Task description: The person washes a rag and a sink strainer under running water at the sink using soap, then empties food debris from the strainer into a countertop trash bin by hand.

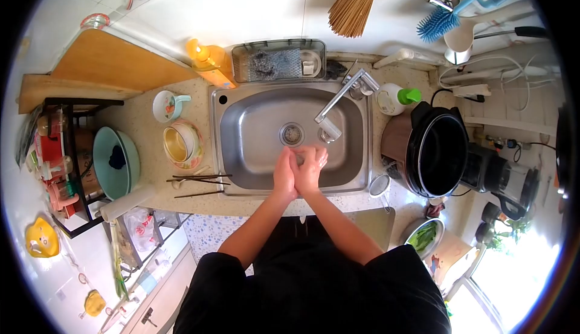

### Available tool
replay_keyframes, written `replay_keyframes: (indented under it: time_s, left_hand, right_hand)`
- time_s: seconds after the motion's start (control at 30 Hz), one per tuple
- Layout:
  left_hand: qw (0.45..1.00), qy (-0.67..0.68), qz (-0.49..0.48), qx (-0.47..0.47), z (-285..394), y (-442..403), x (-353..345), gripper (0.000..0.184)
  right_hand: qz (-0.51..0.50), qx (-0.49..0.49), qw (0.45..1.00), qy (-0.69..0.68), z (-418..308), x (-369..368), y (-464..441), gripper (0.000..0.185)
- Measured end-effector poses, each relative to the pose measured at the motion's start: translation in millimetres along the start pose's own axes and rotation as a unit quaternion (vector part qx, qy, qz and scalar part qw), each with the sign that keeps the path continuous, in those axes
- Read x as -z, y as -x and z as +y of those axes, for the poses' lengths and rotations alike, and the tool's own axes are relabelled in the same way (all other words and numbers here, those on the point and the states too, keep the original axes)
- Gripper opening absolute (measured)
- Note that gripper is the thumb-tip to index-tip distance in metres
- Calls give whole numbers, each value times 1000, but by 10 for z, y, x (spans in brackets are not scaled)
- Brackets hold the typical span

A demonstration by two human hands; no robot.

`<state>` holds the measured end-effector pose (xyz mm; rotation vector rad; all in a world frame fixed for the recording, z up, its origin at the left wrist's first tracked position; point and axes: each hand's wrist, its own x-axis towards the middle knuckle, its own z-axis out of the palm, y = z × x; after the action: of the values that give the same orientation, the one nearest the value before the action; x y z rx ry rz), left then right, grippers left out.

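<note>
My left hand (284, 174) and my right hand (309, 171) are pressed against each other over the near part of the steel sink (254, 128). The fingers of both hands are closed together, with those of the right bent toward the far right. No object shows between them, though the inner palms are hidden. Just beyond the fingertips is the spout of the chrome faucet (338, 104), angled over the basin. I cannot make out any running water. The drain (292, 134) lies beyond my hands.
Left of the sink are chopsticks (202, 178), stacked bowls (182, 142), a mug (166, 105) and a green basin (109, 180). Behind stand an orange bottle (211, 62) and a sponge caddy (241, 65). A green-capped bottle (389, 99), black pot (444, 153) and small strainer (380, 185) are at right.
</note>
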<state>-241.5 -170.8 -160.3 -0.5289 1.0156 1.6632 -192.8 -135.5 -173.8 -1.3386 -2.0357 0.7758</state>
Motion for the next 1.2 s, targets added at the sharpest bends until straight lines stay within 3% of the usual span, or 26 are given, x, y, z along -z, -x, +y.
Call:
replay_keyframes:
  time_s: [0.1, 0.2, 0.3, 0.37, 0.5, 0.6, 0.7, 0.77, 0.9, 1.07, 1.2]
  left_hand:
    - [999, -2, 36, 34, 86, -130, 66, 36]
    - [995, -78, 8, 69, 136, -303, 125, 41]
    - [986, -153, 25, 59, 113, -410, 84, 45]
    - [972, -231, 29, 5, 0, -555, 157, 46]
    - [928, -364, -19, -81, -135, -700, 224, 46]
    - [860, -487, -5, -150, -232, -876, 345, 49]
    - [751, -605, 6, -263, -373, -1168, 560, 53]
    - [748, -606, 8, -268, -371, -1193, 507, 54]
    - [766, -606, -4, -215, -425, -1319, 552, 52]
    - [763, -607, -24, -223, -394, -1211, 268, 44]
    - [728, -647, -27, -225, -393, -1176, 134, 35]
  right_hand:
    - [-35, -14, 993, -116, 243, 16, 161, 24]
    - [-118, -244, 904, -331, 409, 76, 332, 27]
    - [-113, -195, 942, -249, 648, 128, 383, 25]
    - [-99, -188, 953, -218, 777, 143, 408, 24]
    - [-92, -275, 932, -217, 1134, 133, 372, 26]
    - [-60, -265, 943, -191, 1340, 198, 209, 28]
    - [-52, -208, 962, -168, 1310, 330, -129, 29]
    - [-60, -137, 980, -128, 1354, 365, -345, 37]
    - [-112, -130, 980, -96, 1082, 456, -799, 58]
    - [-137, -127, 982, -21, 954, 337, -1197, 83]
    - [-117, -123, 985, 17, 983, 192, -1495, 84]
